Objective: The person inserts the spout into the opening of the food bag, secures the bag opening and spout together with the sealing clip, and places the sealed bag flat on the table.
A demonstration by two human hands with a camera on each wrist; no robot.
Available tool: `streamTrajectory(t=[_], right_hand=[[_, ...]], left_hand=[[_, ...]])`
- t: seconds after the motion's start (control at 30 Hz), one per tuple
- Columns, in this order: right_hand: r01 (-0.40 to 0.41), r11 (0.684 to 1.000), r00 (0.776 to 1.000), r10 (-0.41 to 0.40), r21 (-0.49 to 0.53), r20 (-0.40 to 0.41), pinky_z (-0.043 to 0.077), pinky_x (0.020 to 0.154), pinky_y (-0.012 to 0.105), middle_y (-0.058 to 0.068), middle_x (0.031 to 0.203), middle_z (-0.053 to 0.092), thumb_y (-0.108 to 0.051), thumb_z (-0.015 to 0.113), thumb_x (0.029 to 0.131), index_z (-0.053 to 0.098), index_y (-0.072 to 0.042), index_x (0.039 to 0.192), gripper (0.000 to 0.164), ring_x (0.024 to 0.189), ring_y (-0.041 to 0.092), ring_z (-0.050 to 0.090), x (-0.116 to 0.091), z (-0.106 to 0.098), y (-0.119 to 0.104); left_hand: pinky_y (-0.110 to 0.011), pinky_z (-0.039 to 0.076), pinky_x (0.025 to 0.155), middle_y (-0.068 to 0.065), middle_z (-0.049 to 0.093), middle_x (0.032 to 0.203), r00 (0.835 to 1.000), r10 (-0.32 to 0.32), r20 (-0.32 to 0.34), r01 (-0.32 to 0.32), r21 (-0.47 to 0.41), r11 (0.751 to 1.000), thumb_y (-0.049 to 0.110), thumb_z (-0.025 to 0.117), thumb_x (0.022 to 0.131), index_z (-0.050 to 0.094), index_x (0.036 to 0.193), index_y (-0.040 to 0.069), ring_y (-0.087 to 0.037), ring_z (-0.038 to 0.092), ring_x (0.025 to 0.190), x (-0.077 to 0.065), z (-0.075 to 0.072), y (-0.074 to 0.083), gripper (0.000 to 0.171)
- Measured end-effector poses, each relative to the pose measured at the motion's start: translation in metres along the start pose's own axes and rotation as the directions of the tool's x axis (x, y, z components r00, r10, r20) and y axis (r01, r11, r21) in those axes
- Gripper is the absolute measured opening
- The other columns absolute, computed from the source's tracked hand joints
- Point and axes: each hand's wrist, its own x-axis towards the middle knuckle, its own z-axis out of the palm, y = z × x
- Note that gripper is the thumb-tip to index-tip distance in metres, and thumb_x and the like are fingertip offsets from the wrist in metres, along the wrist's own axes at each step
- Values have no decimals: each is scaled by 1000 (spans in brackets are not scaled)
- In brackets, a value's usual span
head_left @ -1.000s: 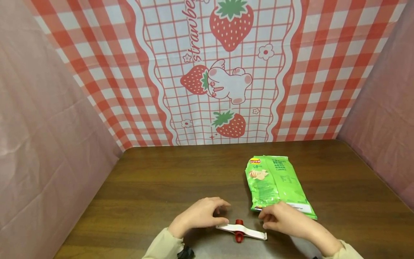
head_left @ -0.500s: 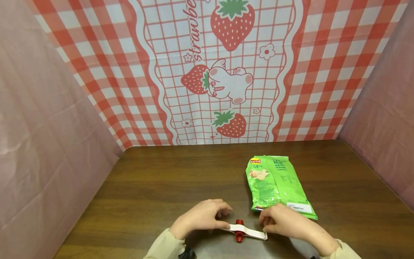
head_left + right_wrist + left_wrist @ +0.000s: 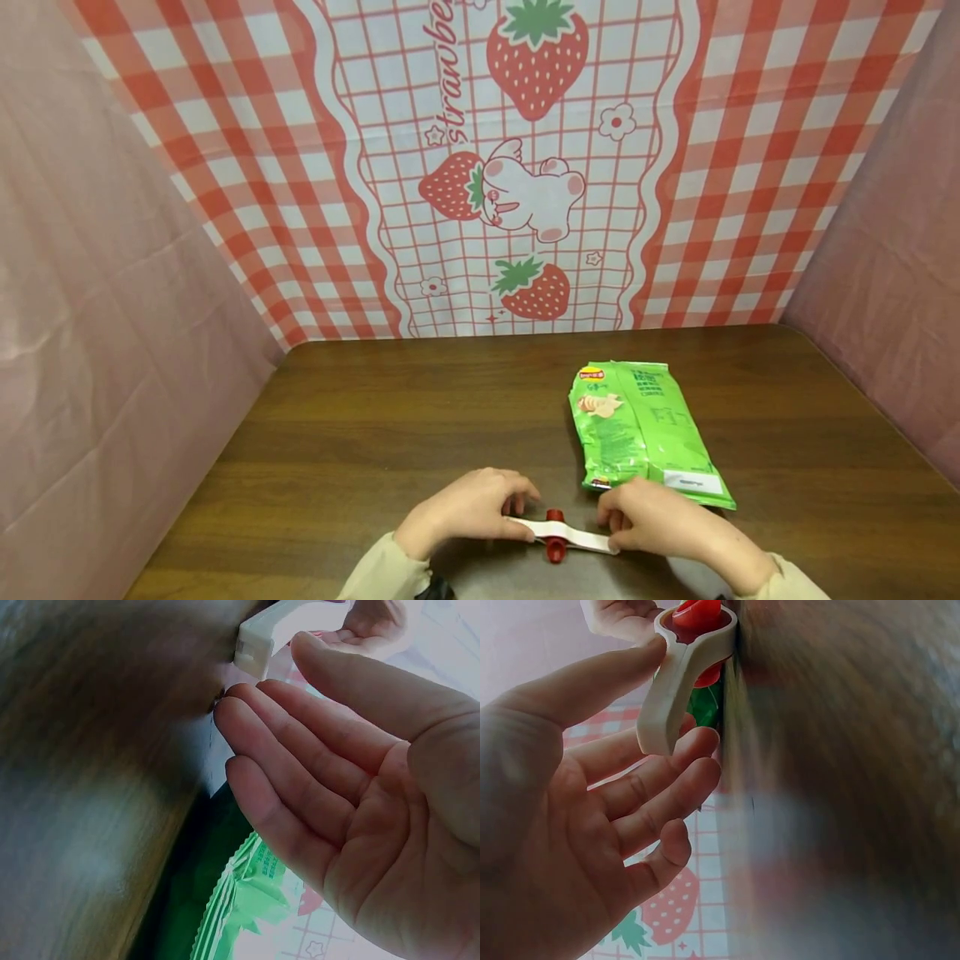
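Observation:
A white bag-sealing clip (image 3: 588, 540) with a red spout (image 3: 555, 550) through its middle lies near the front of the table. My left hand (image 3: 468, 510) is at its left end, the thumb touching the white arm. In the left wrist view the other fingers (image 3: 656, 806) stay loosely bent past the clip's end, not closed round it. My right hand (image 3: 660, 518) is at the opposite end, thumb tip right at it. The right wrist view shows nearly straight fingers (image 3: 285, 746) under the white clip end (image 3: 259, 641), with nothing held in the palm.
A green chip bag (image 3: 645, 425) lies flat behind my right hand, its near edge overlapped by that hand. The brown wooden table (image 3: 360, 408) ends at a red-checked strawberry cloth (image 3: 525, 283). Pink curtains (image 3: 120, 333) hang at both sides.
My left hand has come slightly nearer and right, its thumb now against the clip's left arm. The right hand has lowered slightly to the right end. Clip and bag stay in place.

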Motion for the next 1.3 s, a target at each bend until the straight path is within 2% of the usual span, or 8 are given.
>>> streamTrajectory(t=[0.17, 0.37, 0.6, 0.83, 1.3], right_hand=[[-16, 999, 1000, 16, -30, 1, 38, 51, 16, -19, 60, 50, -15, 73, 68, 63, -13, 78, 15, 55, -7, 43, 1, 1, -2], [-30, 999, 1000, 31, -31, 5, 38, 51, 17, -19, 59, 49, -16, 74, 66, 62, -13, 77, 16, 54, -7, 43, 2, 2, -4], [-40, 999, 999, 40, -26, 7, 37, 50, 17, -19, 59, 47, -23, 75, 68, 61, -16, 74, 17, 53, -6, 41, 2, 3, -4], [-39, 998, 999, 39, -42, -10, 34, 49, 16, -19, 59, 44, -24, 77, 65, 57, -20, 69, 21, 53, -5, 39, 1, 4, -6], [-8, 997, 999, 5, -74, -41, 34, 49, 17, -19, 59, 43, -17, 73, 69, 56, -20, 68, 17, 53, -5, 38, 2, 4, -5]], left_hand=[[-6, 33, 58, 15, 55, 75, 1000, 17, 8, -17, -14, 1000, 37, 71, 75, 64, 100, 19, 7, 45, 62, -1, 0, 0, 31], [-7, 34, 56, 16, 53, 73, 1000, 1, 16, 0, -31, 1000, 33, 71, 75, 64, 90, 22, 8, 44, 61, -1, 1, 1, 20], [-7, 33, 55, 17, 50, 71, 1000, -11, -1, 11, 3, 1000, 32, 70, 76, 62, 77, 25, 8, 42, 61, -1, 0, 4, 11], [-7, 32, 54, 18, 50, 70, 1000, -13, -13, 13, 12, 1000, 31, 70, 76, 62, 76, 25, 8, 41, 60, -1, 1, 3, 10], [-7, 31, 56, 18, 50, 71, 999, 0, -35, 2, 33, 999, 30, 65, 81, 64, 77, 24, 5, 45, 61, -2, 1, 0, 8]])
